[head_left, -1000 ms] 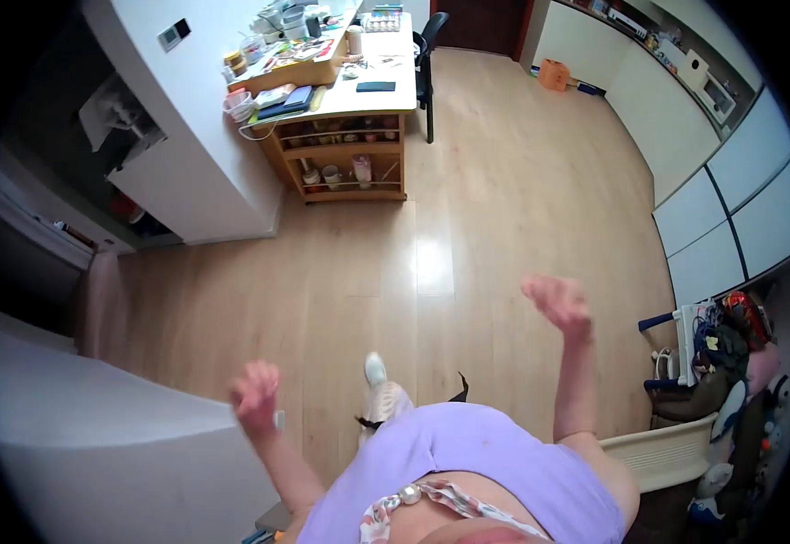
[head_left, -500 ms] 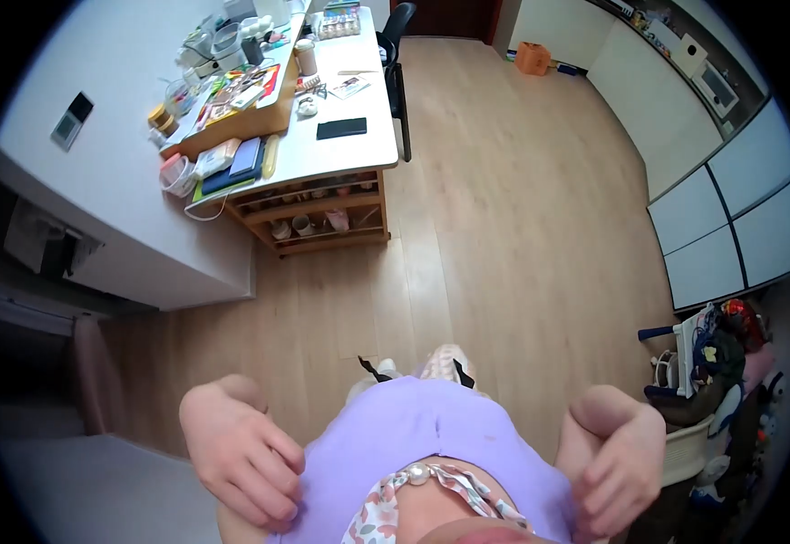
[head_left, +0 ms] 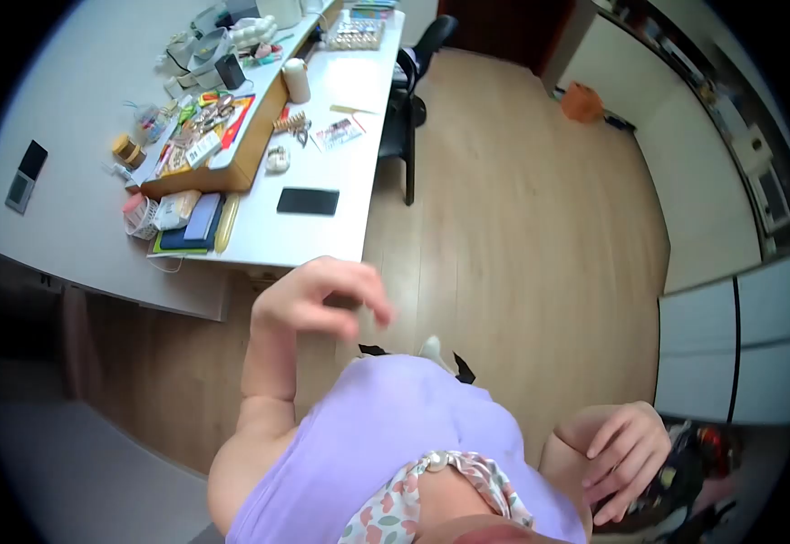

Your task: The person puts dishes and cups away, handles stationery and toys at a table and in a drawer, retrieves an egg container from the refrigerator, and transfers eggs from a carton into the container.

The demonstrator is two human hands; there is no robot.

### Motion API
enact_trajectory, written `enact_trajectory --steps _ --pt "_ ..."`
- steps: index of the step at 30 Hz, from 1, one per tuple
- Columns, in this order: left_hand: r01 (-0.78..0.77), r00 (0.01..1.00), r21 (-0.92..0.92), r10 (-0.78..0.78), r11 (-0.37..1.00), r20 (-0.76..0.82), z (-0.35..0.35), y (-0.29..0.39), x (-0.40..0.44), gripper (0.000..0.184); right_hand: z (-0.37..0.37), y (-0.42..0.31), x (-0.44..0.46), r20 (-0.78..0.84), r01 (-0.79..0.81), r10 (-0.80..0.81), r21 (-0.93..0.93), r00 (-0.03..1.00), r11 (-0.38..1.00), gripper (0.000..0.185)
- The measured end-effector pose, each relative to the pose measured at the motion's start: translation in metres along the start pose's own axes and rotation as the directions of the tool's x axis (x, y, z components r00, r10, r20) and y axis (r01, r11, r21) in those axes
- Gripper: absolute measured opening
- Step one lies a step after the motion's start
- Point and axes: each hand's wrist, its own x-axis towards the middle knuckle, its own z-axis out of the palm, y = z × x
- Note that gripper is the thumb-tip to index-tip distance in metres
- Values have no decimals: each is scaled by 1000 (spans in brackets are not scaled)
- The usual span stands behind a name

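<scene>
My left hand point(head_left: 322, 295) is raised in front of me, just short of the near end of the white desk point(head_left: 340, 227). Its thumb and fingers are apart and nothing is between them. At the lower right, beside my purple top point(head_left: 395, 408), hangs my right hand point(head_left: 629, 458), fingers loosely spread and bent, empty. The dark phone-like slab point(head_left: 308, 201) lies flat on the desk, beyond my left hand. Behind it are a small white object point(head_left: 277, 160), a printed card point(head_left: 339, 133) and a white bottle point(head_left: 296, 82).
A black chair point(head_left: 404, 136) stands along the desk's right side. Notebooks point(head_left: 200, 220) and a small basket point(head_left: 141, 218) sit at its near left corner. An orange container point(head_left: 581, 102) is on the far floor; white cabinets point(head_left: 698, 349) line the right.
The desk appears nearer and larger. My left hand has risen forward from beside my chest toward the desk's near edge. My right hand stays low, its fingers now more spread.
</scene>
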Motion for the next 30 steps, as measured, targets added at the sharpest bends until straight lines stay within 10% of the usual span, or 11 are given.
enact_trajectory --steps 4,11,15,21,25,26,30 --pt "587 701 -27 -525 809 -482 -62 -78 36 28 -116 92 -15 -2 -17 18 129 1000 991 22" --pt "926 124 -11 -332 377 -935 -209 -250 18 40 -288 286 -29 6 -376 376 -34 926 926 28" --pt "864 61 -69 -238 499 -969 -296 -333 47 40 -391 414 -55 -276 -810 778 -9 565 586 29" --pt "942 111 44 -184 333 -977 -424 -413 172 41 -474 619 -306 -666 -953 719 42 196 299 26" --pt "956 140 73 -227 283 -964 -513 -443 266 36 -427 634 -485 -351 -920 875 325 -334 -221 24" --pt "958 142 73 -235 278 -962 -530 -453 286 35 -404 625 -528 -266 -765 882 627 -389 -148 22" --pt "946 127 96 -81 311 -989 -591 -510 360 32 -394 579 -628 95 -407 804 825 -587 -393 19"
